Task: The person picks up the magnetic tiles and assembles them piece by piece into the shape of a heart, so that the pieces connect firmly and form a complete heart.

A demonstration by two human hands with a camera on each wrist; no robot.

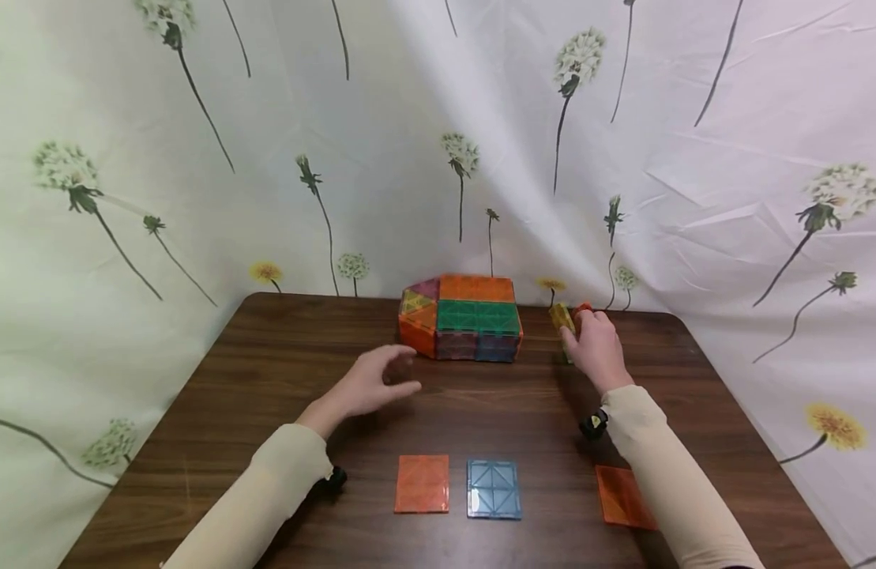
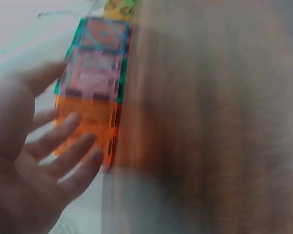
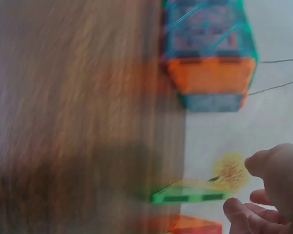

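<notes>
A box-like structure of magnetic tiles [image 1: 478, 316], green and orange on top with a pointed left end, stands near the table's back edge. My left hand [image 1: 370, 383] hovers in front of its left end, thumb and fingers spread with nothing between them. In the left wrist view its fingers overlap the orange tiles [image 2: 85, 117]. Right of the structure, my right hand [image 1: 595, 348] reaches to a yellow and green tile piece [image 3: 190, 197] and a red-orange piece [image 3: 198, 225]. Its thumb and fingers are apart, the fingertips close by the green piece's end.
Three flat square tiles lie toward the front of the dark wood table [image 1: 267, 379]: an orange one [image 1: 422, 484], a blue one [image 1: 494, 490] and another orange one [image 1: 622, 496] partly under the right forearm. A white dandelion-print cloth [image 1: 409, 158] hangs behind the table.
</notes>
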